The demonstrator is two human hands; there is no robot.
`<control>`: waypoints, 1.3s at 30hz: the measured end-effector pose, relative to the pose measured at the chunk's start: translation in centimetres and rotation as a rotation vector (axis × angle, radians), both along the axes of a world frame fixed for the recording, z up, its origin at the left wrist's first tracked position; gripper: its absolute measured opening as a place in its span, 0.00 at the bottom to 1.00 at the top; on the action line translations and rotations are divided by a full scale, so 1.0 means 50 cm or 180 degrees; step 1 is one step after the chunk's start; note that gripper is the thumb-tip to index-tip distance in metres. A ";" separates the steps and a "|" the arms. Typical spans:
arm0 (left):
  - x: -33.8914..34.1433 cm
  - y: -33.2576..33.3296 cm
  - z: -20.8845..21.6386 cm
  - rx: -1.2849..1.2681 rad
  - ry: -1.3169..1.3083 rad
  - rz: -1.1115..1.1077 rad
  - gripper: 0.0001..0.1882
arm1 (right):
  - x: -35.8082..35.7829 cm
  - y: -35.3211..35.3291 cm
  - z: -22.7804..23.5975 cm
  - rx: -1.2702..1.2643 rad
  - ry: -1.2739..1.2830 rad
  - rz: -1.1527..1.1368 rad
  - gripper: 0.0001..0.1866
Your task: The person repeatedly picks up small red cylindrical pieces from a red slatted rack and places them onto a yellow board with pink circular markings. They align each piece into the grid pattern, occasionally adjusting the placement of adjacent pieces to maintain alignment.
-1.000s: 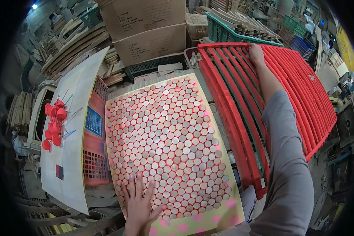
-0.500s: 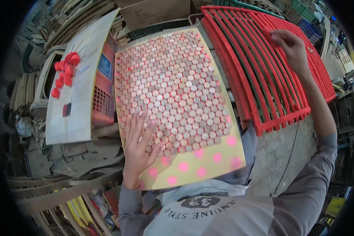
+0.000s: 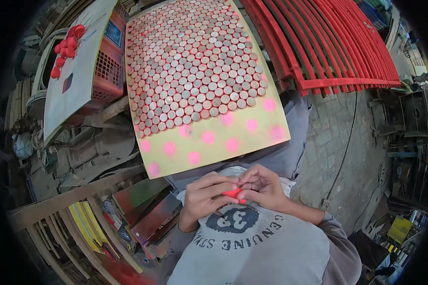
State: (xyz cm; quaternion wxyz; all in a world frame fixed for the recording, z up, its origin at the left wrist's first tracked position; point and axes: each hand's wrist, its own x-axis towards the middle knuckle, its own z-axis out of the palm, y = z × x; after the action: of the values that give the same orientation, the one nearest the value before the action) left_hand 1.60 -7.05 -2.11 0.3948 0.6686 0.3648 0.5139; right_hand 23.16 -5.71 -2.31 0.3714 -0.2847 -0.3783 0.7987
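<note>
Red colours the small piece held between the person's two hands, just off the near edge of the yellow board, on the person's own side of it. The left hand has its thumb and fingers closed on this piece from the board's left-hand side; the right hand meets it from the other, thumb tip pressed to the red surface and fingers curled in. Both grips are thus clamped on the same piece, whose full shape is hidden by the fingers.

On the board, tightly packed round discs with pale tops and red-tinged gaps cover the far and middle parts, while pink spots dot its bare near strip. To the right of the board stands a red slatted panel, with paved floor nearer than that panel on the same side. Left of the board, a whitish sheet bears a cluster of red rounded pieces on thin sticks; a reddish crate sits between sheet and board. Nearer than the board and to its left is a slatted wooden frame.
</note>
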 end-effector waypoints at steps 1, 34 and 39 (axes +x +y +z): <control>-0.004 -0.007 -0.001 -0.0108 -0.0046 0.0055 0.21 | -0.005 -0.001 -0.004 -0.0160 0.0053 0.0108 0.17; -0.017 0.093 -0.035 -0.1037 -0.1741 0.0325 0.25 | 0.069 0.293 -0.053 0.2818 -0.3600 -0.1891 0.23; -0.006 0.073 -0.032 -0.1122 -0.1871 0.0390 0.26 | 0.057 0.304 -0.056 0.2678 -0.3408 -0.1962 0.24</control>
State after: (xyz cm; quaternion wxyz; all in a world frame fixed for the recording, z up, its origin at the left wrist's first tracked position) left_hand 1.30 -3.42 -3.70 0.5607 0.3905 0.3580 0.6363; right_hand 26.02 9.48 -5.09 0.4210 -0.5617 -0.6841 0.1983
